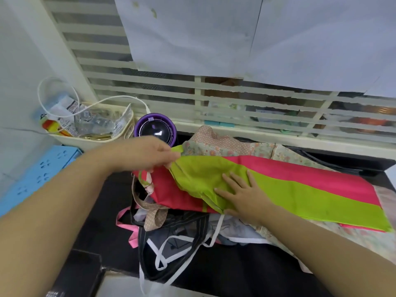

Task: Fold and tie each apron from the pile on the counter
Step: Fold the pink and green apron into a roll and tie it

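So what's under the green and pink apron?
A pile: a flowery apron pokes out behind the green apron, and white straps, a pink strap and a dotted strap spill out in front. How many lie beneath is hidden.

- 2 hands: left hand (150, 154), right hand (242, 192)
- 1 green-and-pink apron (300, 189)
- pile of other aprons (182, 228): tangled, count unclear
- 1 purple-rimmed round device (154, 128)
- 1 cream basket (92, 139)
- 1 blue crate (42, 170)
- 1 white cable (120, 97)

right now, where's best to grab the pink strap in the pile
Pinch the pink strap where it loops out at the left edge of the pile, coming from the left: that part lies bare on the counter; the rest is buried.
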Demonstrator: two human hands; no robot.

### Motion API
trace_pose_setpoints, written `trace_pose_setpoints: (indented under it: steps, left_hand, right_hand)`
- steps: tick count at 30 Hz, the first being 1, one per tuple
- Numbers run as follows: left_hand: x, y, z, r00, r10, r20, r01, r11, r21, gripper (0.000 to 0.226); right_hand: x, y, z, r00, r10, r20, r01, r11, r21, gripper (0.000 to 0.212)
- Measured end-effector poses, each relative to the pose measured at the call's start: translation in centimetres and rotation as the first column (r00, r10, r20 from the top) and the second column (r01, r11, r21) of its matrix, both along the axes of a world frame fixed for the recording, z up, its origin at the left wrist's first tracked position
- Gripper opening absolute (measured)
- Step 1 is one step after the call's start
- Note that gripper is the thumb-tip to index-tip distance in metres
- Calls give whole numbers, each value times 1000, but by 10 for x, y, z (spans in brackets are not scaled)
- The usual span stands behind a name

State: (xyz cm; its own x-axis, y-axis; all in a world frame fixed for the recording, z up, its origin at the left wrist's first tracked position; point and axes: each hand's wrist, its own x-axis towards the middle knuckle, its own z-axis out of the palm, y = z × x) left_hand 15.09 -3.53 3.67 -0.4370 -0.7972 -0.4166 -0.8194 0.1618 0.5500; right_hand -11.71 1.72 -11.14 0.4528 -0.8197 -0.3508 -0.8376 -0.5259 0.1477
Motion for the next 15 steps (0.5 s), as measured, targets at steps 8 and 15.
trace_pose_setpoints:
  steps: [8, 15]
  left_hand:
    - [-86, -34, 18, 864, 246, -440, -153, 960, 235, 34]
    - [-182, -34, -27, 928, 131, -349, -68, 980, 188, 39]
  right_hand:
    - [8, 10, -6, 1000, -8, 11, 8, 1000, -8, 62]
    - [2, 21, -10, 642, -364, 675, 379, 916, 134, 50]
